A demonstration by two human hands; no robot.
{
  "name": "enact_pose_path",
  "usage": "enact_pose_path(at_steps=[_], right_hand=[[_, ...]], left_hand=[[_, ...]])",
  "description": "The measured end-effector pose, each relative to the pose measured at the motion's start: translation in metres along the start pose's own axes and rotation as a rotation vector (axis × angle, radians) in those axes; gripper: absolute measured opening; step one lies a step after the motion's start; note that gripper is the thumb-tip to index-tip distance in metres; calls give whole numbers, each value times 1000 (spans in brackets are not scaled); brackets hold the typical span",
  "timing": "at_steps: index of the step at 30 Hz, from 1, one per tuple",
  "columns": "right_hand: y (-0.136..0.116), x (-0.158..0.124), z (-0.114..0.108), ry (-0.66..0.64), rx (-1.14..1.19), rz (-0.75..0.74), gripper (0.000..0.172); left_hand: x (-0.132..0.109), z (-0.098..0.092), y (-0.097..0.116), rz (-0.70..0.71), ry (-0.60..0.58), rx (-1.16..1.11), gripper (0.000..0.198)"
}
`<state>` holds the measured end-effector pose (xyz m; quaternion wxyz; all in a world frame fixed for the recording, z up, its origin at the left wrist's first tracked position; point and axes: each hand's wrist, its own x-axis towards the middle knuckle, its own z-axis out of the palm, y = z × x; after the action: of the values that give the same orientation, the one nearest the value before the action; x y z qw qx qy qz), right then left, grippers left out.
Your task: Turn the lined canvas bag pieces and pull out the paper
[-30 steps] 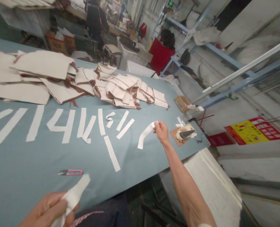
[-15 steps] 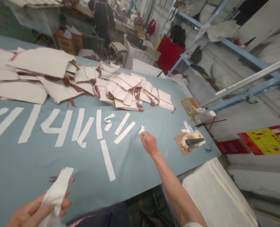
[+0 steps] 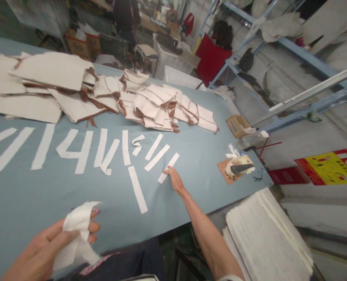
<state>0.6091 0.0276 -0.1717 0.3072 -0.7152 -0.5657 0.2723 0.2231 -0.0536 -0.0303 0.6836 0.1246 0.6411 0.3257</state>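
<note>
My left hand (image 3: 48, 244), low at the left, is closed around a bundle of white fabric strips (image 3: 78, 224), the thumb pressing on top and the loose ends hanging down. Farther right, my right hand (image 3: 175, 180) has its fingers drawn together at the middle of a single white strip (image 3: 175, 159), which lies slantwise on the blue-grey table. To its left, several similar white strips (image 3: 157, 158) lie spread in a rough row. One straight strip (image 3: 138, 190) sits nearer to me, and a few others are folded or curled.
Cream fabric pieces with brown edging (image 3: 152, 105) are heaped along the table's far side. At the right end are a glue-smeared container with a dark handle (image 3: 240, 167), a clear bottle (image 3: 252, 140) and a cardboard box (image 3: 237, 125). Stacked pale sheets (image 3: 267, 234) stand beside the near edge.
My right hand has moved a little left and toward me, and the strip at its fingers now lies flat, fully visible. The bundle in my left hand has shifted slightly right.
</note>
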Motion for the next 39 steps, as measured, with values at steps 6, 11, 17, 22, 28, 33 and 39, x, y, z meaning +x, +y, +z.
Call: enact_pose_path(at_steps=[6,11,17,22,28,33,39], right_hand=[[-35,2,-19,167,154,121,35],[-120,-52,-15,71,242,-8,34],[-255,-135,-5,-25,127,-664,29],[-305,-157,13,78,6,-981,32],[-316,-171,44,121,-157,-1085,25],[-324,-181,67,164,-210,-1110,21],[-329,-187,80,177,-136,-1123,18]], left_hand=[[-26,4,26,60,-204,-74,51],[-53,-1,50,47,-348,-201,32],[-77,-12,70,4,-290,-327,34],[-85,-33,74,-41,-313,-412,42],[-89,-58,75,-43,-328,-493,43],[-92,-72,77,-62,-325,-493,43],[-96,-80,77,-45,-316,-484,42]])
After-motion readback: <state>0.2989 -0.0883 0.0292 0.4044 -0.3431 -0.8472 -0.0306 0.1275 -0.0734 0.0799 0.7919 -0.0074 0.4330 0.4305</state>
